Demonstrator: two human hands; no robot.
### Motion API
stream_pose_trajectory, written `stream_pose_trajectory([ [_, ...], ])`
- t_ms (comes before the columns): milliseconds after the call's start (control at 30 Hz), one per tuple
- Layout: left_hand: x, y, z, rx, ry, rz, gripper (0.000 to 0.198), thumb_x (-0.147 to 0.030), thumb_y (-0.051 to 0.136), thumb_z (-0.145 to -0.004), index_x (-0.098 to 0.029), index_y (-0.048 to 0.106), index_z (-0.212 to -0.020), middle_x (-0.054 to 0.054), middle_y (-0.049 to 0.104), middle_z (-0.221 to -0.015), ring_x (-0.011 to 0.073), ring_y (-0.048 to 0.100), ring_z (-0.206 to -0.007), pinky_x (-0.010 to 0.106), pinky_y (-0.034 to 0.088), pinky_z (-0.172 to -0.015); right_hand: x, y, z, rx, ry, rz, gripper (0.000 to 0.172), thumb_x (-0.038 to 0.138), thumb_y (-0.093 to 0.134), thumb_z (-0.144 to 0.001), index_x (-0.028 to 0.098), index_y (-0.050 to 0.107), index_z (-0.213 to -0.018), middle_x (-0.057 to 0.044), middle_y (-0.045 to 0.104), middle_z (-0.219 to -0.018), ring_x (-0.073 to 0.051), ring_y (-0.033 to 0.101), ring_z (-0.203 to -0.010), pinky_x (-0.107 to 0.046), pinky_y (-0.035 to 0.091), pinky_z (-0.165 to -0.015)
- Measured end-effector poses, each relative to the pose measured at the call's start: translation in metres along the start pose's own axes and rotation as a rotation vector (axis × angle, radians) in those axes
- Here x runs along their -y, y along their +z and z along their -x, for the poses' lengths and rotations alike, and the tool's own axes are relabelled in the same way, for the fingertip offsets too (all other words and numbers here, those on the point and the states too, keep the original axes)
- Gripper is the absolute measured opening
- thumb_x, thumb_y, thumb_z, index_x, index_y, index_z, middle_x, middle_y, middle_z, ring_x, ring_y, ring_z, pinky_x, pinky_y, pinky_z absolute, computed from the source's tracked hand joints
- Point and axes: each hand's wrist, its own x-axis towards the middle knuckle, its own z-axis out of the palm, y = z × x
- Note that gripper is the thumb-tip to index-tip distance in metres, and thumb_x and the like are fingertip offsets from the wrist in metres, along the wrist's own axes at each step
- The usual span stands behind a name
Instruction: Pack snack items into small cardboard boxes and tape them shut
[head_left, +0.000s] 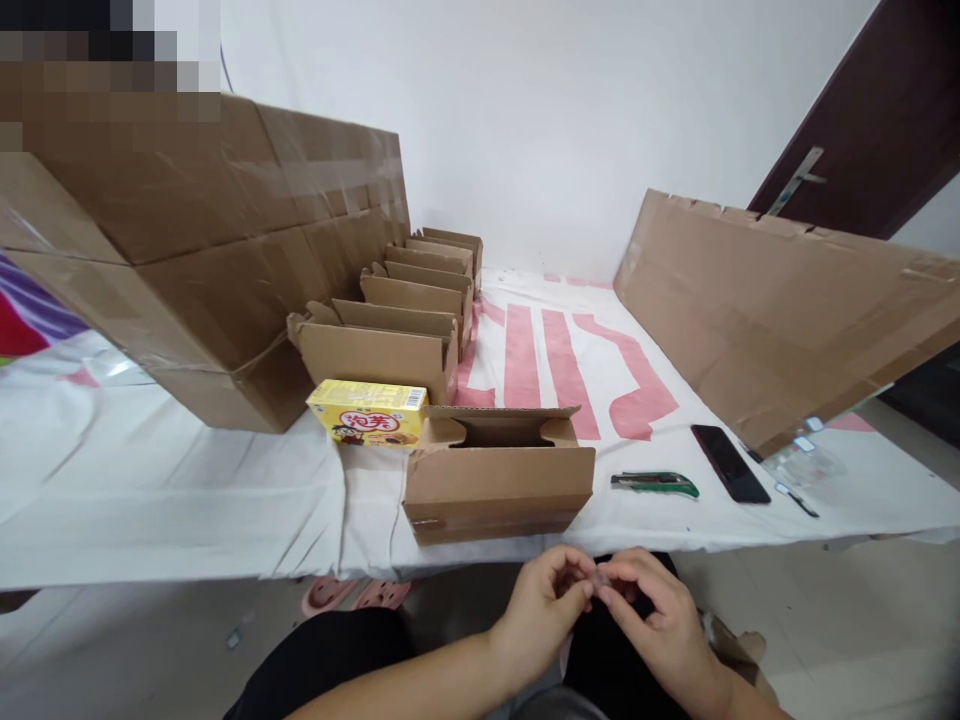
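Observation:
Just past the table's front edge, above my lap, my left hand (541, 612) and my right hand (664, 622) meet fingertip to fingertip. Both are closed in a pinch on a small, greyish, see-through bit (599, 579), too small to name. Nearest to them on the table stands a cardboard box (499, 480) with its top open and its inside dark. Left of that box lies a yellow printed snack box (369, 412). A green utility knife (655, 484) rests to the right of the open box, its tip pointing left.
A row of open cardboard boxes (375, 355) runs back along a stack of taped cartons (225, 240) on the left. At right are a black phone (730, 463), a clear plastic item (806, 462) and a large cardboard sheet (780, 310). Pink shapes mark the white cloth (187, 500).

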Motion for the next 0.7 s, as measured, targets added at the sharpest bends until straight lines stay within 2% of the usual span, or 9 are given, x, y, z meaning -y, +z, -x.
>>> stream_pose_trajectory([
  [100,0.0,-0.001,-0.001,-0.02,0.004,-0.063,0.027,-0.032,0.073,-0.072,-0.018,0.053,-0.085,-0.002,0.059,-0.069,0.0121,0.053,-0.064,0.025,0.04,-0.063,0.003,-0.002,0.001,0.05,-0.032,-0.02,0.014,0.02,0.056,-0.091,0.023,0.069,-0.094,-0.005,0.068,-0.084,-0.017,0.064,-0.075,-0.026,0.053,-0.065],
  [233,-0.006,-0.001,0.002,-0.019,0.082,-0.386,0.007,-0.02,0.065,-0.075,-0.016,0.06,-0.077,-0.002,0.057,-0.067,0.0111,0.049,-0.063,0.024,0.037,-0.061,0.005,-0.003,0.005,0.112,-0.071,-0.029,0.016,0.019,0.054,-0.092,0.024,0.068,-0.097,-0.005,0.069,-0.088,-0.017,0.065,-0.082,-0.027,0.054,-0.074],
  [300,-0.007,-0.001,0.003,-0.011,0.086,-0.442,0.004,-0.019,0.064,-0.076,-0.016,0.061,-0.076,-0.002,0.056,-0.066,0.0109,0.047,-0.062,0.024,0.035,-0.06,0.002,-0.003,0.007,0.083,-0.034,-0.035,0.013,0.021,0.056,-0.091,0.023,0.068,-0.095,-0.004,0.07,-0.087,-0.017,0.066,-0.08,-0.026,0.054,-0.072],
  [400,-0.004,-0.001,0.001,0.014,0.03,-0.285,0.018,-0.03,0.068,-0.076,-0.016,0.058,-0.076,-0.003,0.054,-0.067,0.011,0.047,-0.063,0.024,0.036,-0.061,-0.006,-0.003,0.009,-0.044,0.12,-0.052,0.01,0.03,0.062,-0.088,0.022,0.068,-0.092,-0.003,0.07,-0.079,-0.016,0.065,-0.068,-0.024,0.053,-0.062],
  [500,-0.003,-0.001,-0.003,0.054,-0.039,-0.063,0.034,-0.043,0.076,-0.07,-0.016,0.056,-0.078,-0.004,0.053,-0.067,0.0103,0.049,-0.062,0.025,0.038,-0.062,-0.012,-0.005,0.006,-0.114,0.227,-0.088,0.016,0.037,0.062,-0.087,0.021,0.068,-0.087,-0.004,0.07,-0.078,-0.018,0.065,-0.07,-0.025,0.053,-0.064],
  [600,-0.007,-0.002,-0.004,0.084,-0.087,0.037,0.041,-0.048,0.08,-0.066,-0.016,0.057,-0.076,-0.004,0.053,-0.067,0.0088,0.049,-0.06,0.024,0.038,-0.062,-0.012,-0.009,0.0,-0.14,0.308,-0.207,0.024,0.044,0.062,-0.086,0.02,0.067,-0.086,-0.003,0.068,-0.075,-0.017,0.064,-0.068,-0.027,0.053,-0.064],
  [700,-0.01,-0.002,-0.003,0.148,-0.134,0.068,0.043,-0.048,0.082,-0.064,-0.015,0.057,-0.075,-0.004,0.055,-0.066,0.0082,0.05,-0.058,0.024,0.038,-0.062,-0.008,-0.008,-0.005,-0.074,0.394,-0.365,0.032,0.05,0.063,-0.084,0.019,0.067,-0.086,-0.002,0.066,-0.07,-0.016,0.062,-0.062,-0.027,0.052,-0.06],
])
